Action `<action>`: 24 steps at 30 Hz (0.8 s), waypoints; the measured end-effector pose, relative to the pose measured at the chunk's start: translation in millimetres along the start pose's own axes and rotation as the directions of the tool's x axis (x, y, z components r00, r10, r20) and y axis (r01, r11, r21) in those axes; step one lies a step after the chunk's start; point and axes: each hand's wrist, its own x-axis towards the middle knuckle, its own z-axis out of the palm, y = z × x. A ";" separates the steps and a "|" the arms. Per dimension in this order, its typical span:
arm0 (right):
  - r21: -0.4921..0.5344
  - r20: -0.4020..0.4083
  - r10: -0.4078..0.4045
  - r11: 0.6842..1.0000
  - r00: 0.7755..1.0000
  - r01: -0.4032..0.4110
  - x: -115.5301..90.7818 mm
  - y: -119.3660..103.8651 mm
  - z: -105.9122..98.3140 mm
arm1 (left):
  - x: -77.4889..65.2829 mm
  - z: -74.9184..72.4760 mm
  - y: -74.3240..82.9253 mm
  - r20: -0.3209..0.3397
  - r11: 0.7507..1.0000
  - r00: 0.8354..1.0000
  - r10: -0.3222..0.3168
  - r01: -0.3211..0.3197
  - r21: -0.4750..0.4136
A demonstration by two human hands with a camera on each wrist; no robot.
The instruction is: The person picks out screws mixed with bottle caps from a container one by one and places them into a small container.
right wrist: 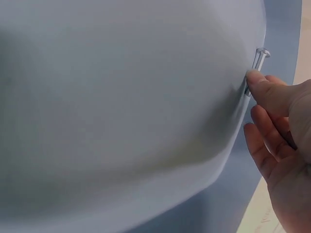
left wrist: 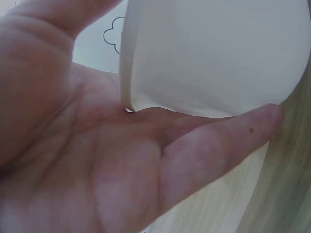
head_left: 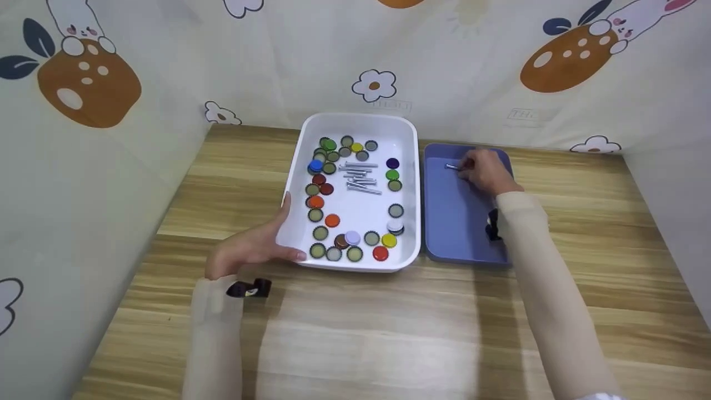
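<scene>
My right hand (head_left: 486,171) pinches a silver bolt (head_left: 452,166) between thumb and fingertips, over the far part of the blue tray (head_left: 452,233). In the right wrist view, the bolt (right wrist: 262,56) shows its head past the thumb, and the other fingers are loosely bent. My left hand (head_left: 250,244) rests against the left side of the white tub (head_left: 411,244), near its front corner. The left wrist view shows the palm (left wrist: 112,160) and a straight finger along the tub's outer wall (left wrist: 214,58). More silver bolts (head_left: 364,190) lie in the tub's middle.
Bottle caps of several colours, such as a red cap (head_left: 380,253) and a blue cap (head_left: 315,165), lie along the tub's inner sides. Tub and tray stand side by side on a wooden table (head_left: 361,333). A patterned curtain (head_left: 311,66) hangs behind it.
</scene>
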 end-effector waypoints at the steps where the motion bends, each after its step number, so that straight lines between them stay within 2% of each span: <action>1: -0.005 -0.006 -0.004 1.000 1.000 0.004 -0.4 0.3 -1.2 | 0.0 -0.2 0.1 0.001 1.000 1.000 0.007 -0.007 0.002; 13: -0.025 -0.047 -0.072 0.997 0.996 0.071 -5.4 1.4 -11.5 | 1.9 0.1 -1.9 0.006 0.997 0.998 0.070 -0.070 -0.009; 24: -0.025 -0.025 -0.054 0.998 0.998 0.054 -6.9 -4.7 -21.2 | 3.0 0.5 0.8 0.007 0.998 0.998 0.061 -0.061 -0.025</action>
